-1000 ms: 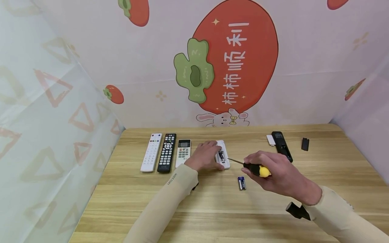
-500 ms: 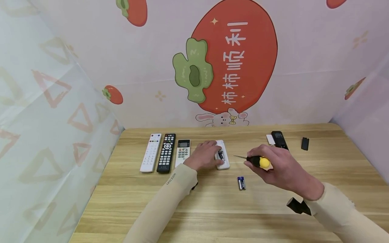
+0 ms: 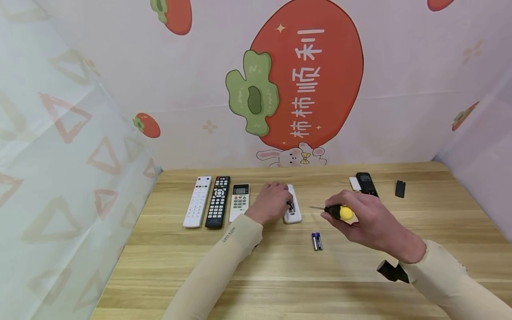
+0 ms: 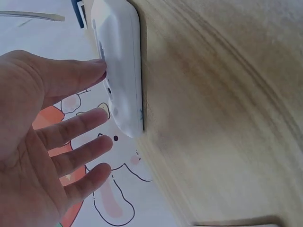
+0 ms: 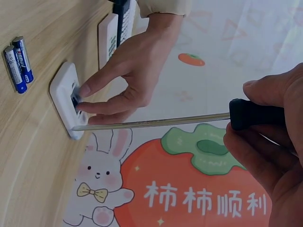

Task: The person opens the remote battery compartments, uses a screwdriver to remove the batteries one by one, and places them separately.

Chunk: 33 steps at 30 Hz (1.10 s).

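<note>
A white remote (image 3: 294,217) lies face down on the table, its battery compartment showing. My left hand (image 3: 274,202) is over it, and its thumb and a finger pinch a dark battery (image 5: 75,98) at the compartment, blurred in the right wrist view. The other fingers are spread in the left wrist view. My right hand (image 3: 366,220) grips the black and yellow handle of a screwdriver (image 3: 338,212). Its thin metal shaft points left, and the tip is to the right of the remote, apart from it in the head view. Two blue and silver batteries (image 3: 317,241) lie together in front.
Left of the hand stand a white remote (image 3: 198,202), a black remote (image 3: 218,202) and an air conditioner remote (image 3: 240,202) in a row. At back right lie another black remote (image 3: 366,182), a small white piece (image 3: 354,183) and a black cover (image 3: 400,189).
The screwdriver has drawn back to the right from the white remote. My left hand's fingers have shifted from the remote's edges onto the compartment and now pinch a battery there.
</note>
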Motion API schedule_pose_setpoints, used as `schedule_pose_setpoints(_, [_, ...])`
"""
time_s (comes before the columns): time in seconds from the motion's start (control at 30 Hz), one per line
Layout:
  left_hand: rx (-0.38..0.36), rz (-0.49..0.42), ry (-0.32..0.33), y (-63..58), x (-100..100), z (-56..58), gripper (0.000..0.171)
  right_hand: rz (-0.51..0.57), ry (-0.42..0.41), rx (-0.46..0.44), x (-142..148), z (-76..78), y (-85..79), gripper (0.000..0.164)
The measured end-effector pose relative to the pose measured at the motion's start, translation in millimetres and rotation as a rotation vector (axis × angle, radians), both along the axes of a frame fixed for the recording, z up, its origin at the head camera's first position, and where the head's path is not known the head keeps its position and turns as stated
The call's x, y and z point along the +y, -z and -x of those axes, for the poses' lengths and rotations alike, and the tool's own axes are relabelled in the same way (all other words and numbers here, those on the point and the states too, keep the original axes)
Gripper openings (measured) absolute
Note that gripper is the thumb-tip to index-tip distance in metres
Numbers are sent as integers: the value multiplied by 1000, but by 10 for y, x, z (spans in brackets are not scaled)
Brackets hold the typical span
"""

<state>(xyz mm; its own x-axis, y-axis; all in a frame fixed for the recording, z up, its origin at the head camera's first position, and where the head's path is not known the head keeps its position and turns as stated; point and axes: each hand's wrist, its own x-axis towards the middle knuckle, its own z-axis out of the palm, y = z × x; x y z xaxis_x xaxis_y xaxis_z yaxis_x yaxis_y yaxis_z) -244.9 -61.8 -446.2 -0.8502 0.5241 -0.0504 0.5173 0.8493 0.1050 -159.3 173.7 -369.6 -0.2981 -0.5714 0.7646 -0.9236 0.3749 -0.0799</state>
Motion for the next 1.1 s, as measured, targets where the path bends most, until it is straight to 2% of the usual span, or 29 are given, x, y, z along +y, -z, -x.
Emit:
schedule_pose_setpoints(0.2, [24, 59, 21, -22, 48, 3, 14, 2, -13, -5, -5, -6, -5, 36])
schedule_pose_setpoints(0.4, [33, 95, 22, -30, 63, -2, 19, 4, -22, -10, -9, -9, -1, 35])
schedule_pose_setpoints(0.6, [13, 94, 14, -38, 68, 6, 17, -3, -16, -25, -2, -9, 11, 36])
schedule_pose_setpoints(0.9, [-14, 167, 5, -79, 109, 39, 20, -7, -18, -36, -16, -15, 28, 35])
schedule_pose_setpoints(1.1, [-32, 211, 29, -97, 118, 45, 22, -6, -32, -46, -22, -18, 26, 34])
